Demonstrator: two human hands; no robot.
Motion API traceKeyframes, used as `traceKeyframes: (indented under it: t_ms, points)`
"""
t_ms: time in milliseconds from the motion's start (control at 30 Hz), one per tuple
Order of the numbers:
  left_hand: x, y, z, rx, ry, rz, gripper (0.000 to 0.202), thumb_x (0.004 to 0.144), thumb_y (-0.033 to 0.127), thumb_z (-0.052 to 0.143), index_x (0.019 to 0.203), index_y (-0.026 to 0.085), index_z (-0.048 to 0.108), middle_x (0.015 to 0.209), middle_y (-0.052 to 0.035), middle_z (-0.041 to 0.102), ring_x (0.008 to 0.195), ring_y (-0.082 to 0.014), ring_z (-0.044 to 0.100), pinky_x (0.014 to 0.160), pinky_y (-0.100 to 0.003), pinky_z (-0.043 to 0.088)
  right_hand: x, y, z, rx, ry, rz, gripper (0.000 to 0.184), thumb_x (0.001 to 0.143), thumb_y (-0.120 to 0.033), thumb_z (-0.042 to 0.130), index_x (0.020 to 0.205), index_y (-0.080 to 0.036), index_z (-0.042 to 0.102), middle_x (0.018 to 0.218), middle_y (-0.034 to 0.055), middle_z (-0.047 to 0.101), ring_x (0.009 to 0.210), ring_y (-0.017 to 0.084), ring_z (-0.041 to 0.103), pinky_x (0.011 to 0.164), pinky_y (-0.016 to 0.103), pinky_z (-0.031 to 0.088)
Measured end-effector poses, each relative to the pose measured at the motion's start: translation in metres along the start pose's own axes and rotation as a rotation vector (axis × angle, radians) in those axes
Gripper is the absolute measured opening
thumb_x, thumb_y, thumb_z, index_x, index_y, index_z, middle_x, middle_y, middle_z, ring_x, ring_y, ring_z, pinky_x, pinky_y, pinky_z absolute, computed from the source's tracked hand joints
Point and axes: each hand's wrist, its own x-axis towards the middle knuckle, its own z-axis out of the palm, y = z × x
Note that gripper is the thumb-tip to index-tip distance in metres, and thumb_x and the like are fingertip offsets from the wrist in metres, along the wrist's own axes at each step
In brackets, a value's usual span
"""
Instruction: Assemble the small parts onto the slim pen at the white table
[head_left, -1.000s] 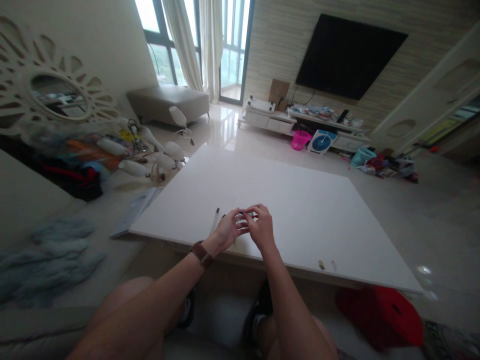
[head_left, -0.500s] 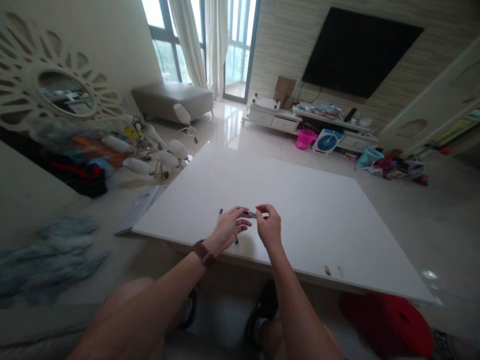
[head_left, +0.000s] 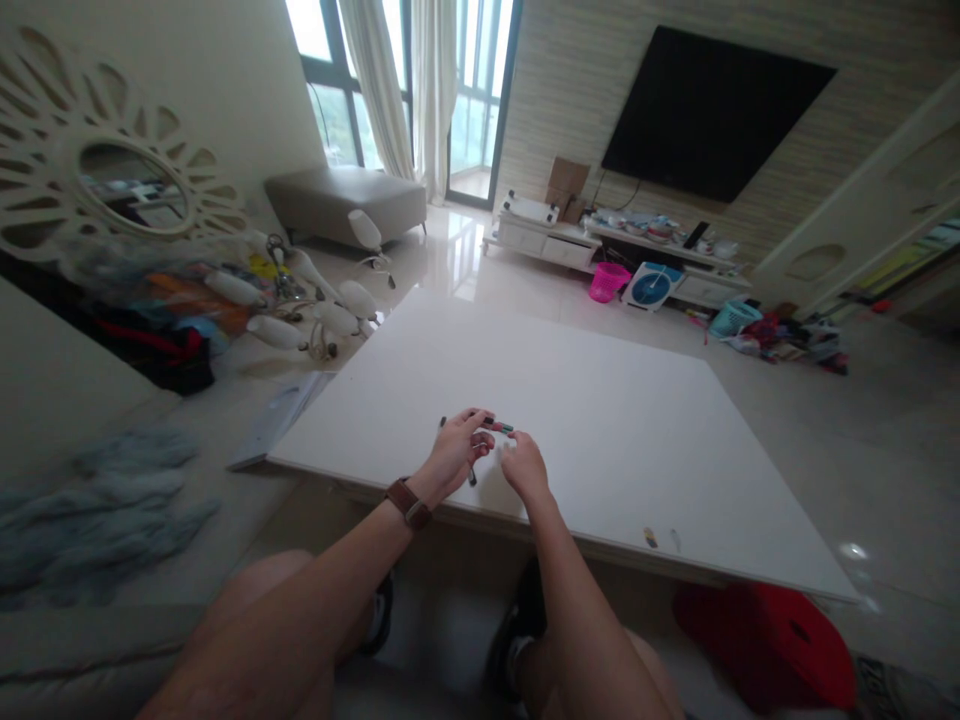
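Above the near side of the white table (head_left: 570,400), my left hand (head_left: 457,447) pinches a slim, pen-like black-and-green stick (head_left: 504,427) between thumb and fingers. The stick's green end points right. My right hand (head_left: 526,468) is just below that end, its fingers curled and the index fingertip close to it or touching it; whether anything is inside those fingers is hidden. A dark-tipped thin item (head_left: 442,421) shows behind my left hand, and another dark thin piece (head_left: 472,477) lies beneath it, both partly covered.
Near the table's front edge lie a small yellow-and-black piece (head_left: 650,538) and a thin pale clip-like piece (head_left: 676,540). A red stool-like object (head_left: 772,640) stands by the near right. A lamp with white shades (head_left: 337,318) is on the floor left.
My right hand has dropped slightly and let its pinch on the stick's green end loosen, so more of that end shows. My left hand keeps its hold.
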Motion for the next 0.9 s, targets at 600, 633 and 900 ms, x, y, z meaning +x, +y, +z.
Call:
traceKeyframes:
  t_ms: [600,633,900]
  points:
    - [-0.004,0.027,-0.004,-0.189,0.022,-0.045,0.033,0.098,0.032,0.042,0.106,0.011,0.066,0.096,-0.0139,0.072,0.069,-0.0188,0.07,0.06,-0.027,0.05,-0.002,-0.017,0.035,-0.307,-0.041,-0.111,0.027,0.091,-0.01,0.044,0.096,-0.017,0.07,0.106,0.0136,0.068,0.103,0.025,0.06,0.083,0.034,0.047]
    - [-0.004,0.028,-0.004,-0.191,0.019,-0.041,0.034,0.098,0.033,0.042,0.109,0.011,0.065,0.098,-0.0145,0.072,0.072,-0.0199,0.071,0.061,-0.027,0.05,-0.002,-0.015,0.035,-0.301,-0.038,-0.106,0.026,0.092,-0.01,0.044,0.094,-0.017,0.07,0.103,0.0133,0.068,0.1,0.024,0.061,0.081,0.033,0.047]
    - [-0.005,0.027,-0.005,-0.191,0.02,-0.038,0.035,0.096,0.035,0.045,0.115,0.013,0.063,0.112,-0.016,0.07,0.085,-0.0234,0.072,0.074,-0.033,0.054,0.002,-0.01,0.018,-0.168,0.039,-0.051,0.019,0.087,-0.014,0.053,0.089,-0.019,0.071,0.088,0.0089,0.075,0.083,0.021,0.069,0.076,0.031,0.05]
